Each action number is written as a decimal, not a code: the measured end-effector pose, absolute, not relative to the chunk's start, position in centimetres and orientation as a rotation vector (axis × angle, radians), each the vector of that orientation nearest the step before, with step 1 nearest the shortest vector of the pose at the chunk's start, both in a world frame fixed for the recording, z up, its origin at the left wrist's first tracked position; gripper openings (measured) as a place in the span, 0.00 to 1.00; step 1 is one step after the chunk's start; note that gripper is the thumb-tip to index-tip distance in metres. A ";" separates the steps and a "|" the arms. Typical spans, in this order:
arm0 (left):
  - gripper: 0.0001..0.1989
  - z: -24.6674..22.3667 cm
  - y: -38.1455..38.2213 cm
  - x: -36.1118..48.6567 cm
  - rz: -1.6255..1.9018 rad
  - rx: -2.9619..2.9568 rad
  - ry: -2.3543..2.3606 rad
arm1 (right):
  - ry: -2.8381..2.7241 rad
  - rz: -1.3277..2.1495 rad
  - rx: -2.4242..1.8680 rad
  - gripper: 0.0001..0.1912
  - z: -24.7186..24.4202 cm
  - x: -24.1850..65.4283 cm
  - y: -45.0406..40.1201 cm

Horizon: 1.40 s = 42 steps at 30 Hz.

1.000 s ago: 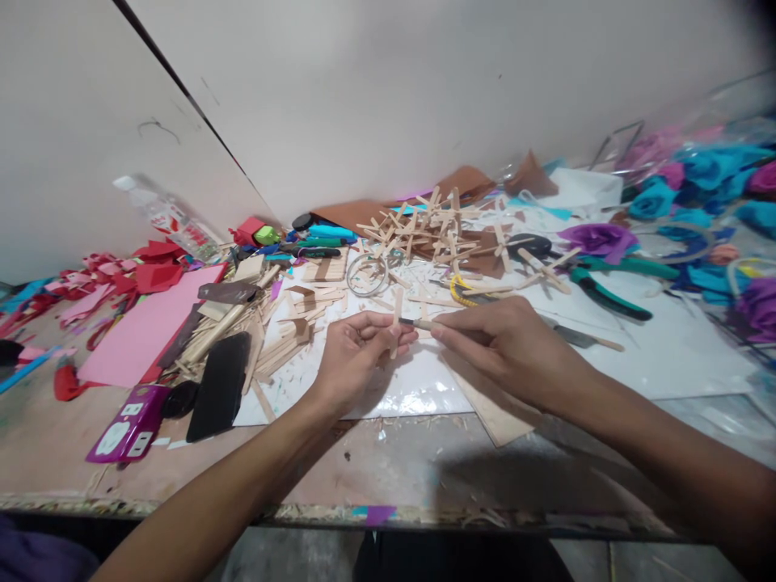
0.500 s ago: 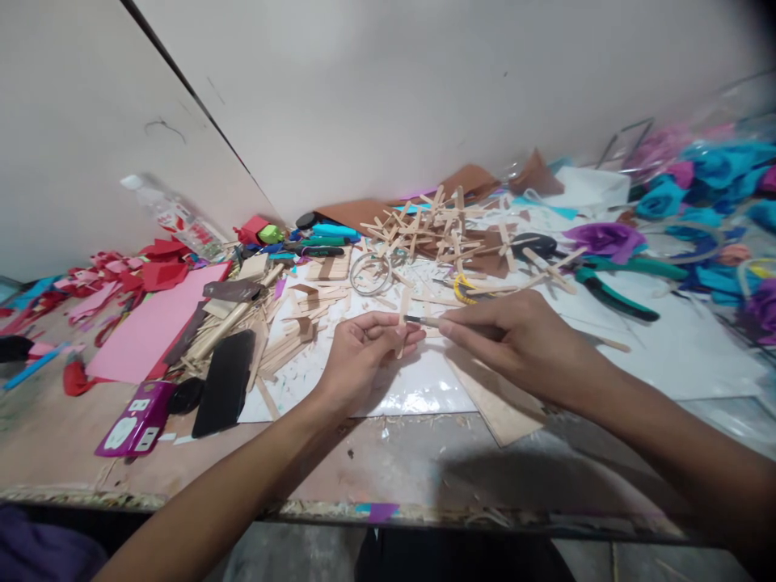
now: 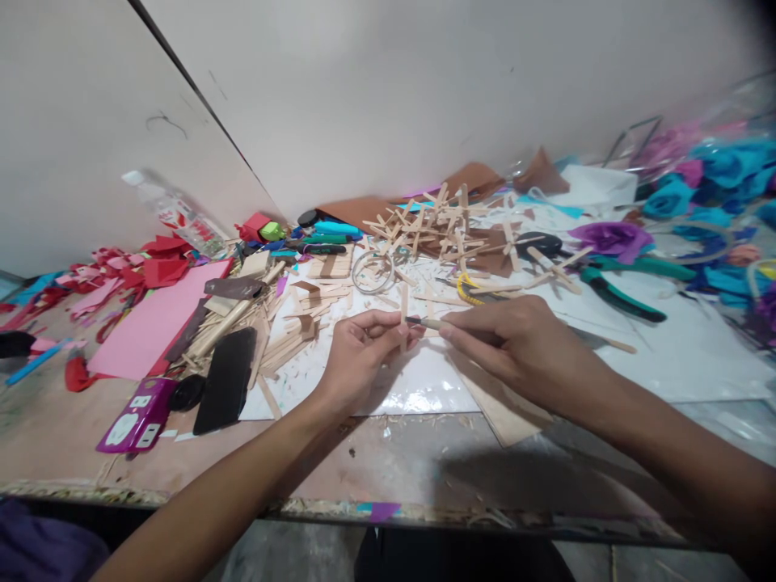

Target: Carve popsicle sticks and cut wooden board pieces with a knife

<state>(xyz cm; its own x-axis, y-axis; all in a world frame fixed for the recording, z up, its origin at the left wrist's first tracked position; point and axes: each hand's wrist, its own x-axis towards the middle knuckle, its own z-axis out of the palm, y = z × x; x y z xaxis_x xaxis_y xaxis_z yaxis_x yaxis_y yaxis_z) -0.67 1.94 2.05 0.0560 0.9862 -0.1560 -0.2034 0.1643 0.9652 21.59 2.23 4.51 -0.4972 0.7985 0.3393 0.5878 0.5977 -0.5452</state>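
Observation:
My left hand (image 3: 357, 356) is closed, pinching a short wooden craft stick (image 3: 404, 303) that stands almost upright above the white sheet (image 3: 418, 396). Closed around a slim tool (image 3: 429, 322) with a dark, narrow tip is my right hand (image 3: 515, 339). The tip meets the stick, or lies just beside it, near my left fingertips; its exact kind is too small to make out. Behind both hands lies a roll of clear tape (image 3: 372, 271). A heap of crossed craft sticks (image 3: 445, 222) rises beyond it, and a yellow-and-black cutter (image 3: 470, 288) rests near my right hand.
Green-handled pliers (image 3: 624, 295) and a purple paper flower (image 3: 612, 241) lie to the right. On the left are a black phone (image 3: 225, 380), a purple power strip (image 3: 137, 416), pink sheets (image 3: 158, 323) and loose sticks (image 3: 284, 343). A plastic bottle (image 3: 175, 214) leans on the wall.
The craft stick in my left hand stands a little straighter. The tool in my right hand stays at it with hardly any movement. The whole view has shifted slightly.

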 end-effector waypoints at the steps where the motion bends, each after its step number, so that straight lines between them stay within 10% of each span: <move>1: 0.11 2.0 2.0 -0.7 1.160 0.953 1.093 | -2.265 0.456 -1.093 0.19 4.5 21.6 2.2; 42: 0.11 1.8 1.6 -0.6 1.152 0.922 1.065 | -2.183 0.604 -1.098 0.20 4.1 20.9 1.9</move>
